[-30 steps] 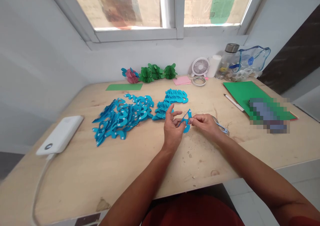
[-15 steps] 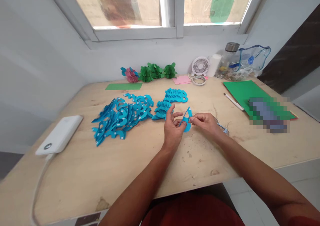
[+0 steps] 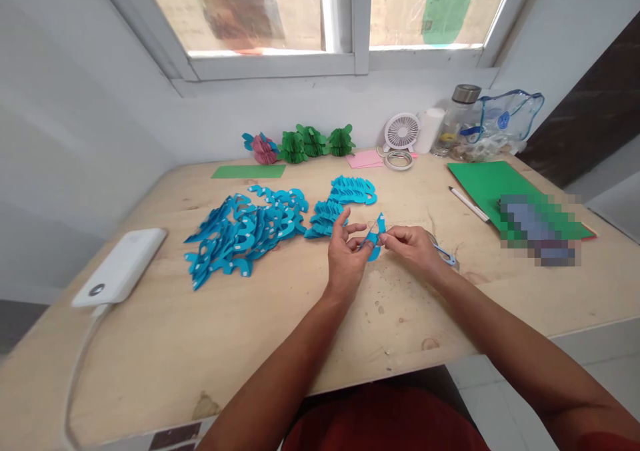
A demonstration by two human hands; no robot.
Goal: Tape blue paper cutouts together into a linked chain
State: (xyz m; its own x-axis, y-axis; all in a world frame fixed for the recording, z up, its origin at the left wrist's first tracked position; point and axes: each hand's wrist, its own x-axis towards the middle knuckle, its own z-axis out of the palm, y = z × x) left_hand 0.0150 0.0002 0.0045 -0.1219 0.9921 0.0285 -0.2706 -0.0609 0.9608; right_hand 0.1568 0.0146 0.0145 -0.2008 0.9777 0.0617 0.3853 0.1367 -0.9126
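Between my hands is a blue paper cutout (image 3: 373,238) with curved edges and a small white patch near its upper tip. My left hand (image 3: 347,248) pinches its left side between thumb and fingers, with the other fingers raised. At the right edge of the cutout my right hand (image 3: 407,244) is closed, thumb and fingertips pressed together on it. Just beyond my left hand lies a bundle of folded blue paper pieces (image 3: 325,218). A larger pile of blue paper cutouts (image 3: 250,231) with white patches spreads out to the left.
Green paper ornaments (image 3: 313,142) and a pink one (image 3: 264,150) stand along the wall. A small fan (image 3: 403,131), tape roll (image 3: 399,160) and bottle (image 3: 455,121) are at the back. Green sheets (image 3: 485,178) and a pen (image 3: 469,204) lie right; a power bank (image 3: 120,266) lies left.
The hands and the cutout hold nearly the same pose. The whole view has shifted very slightly.
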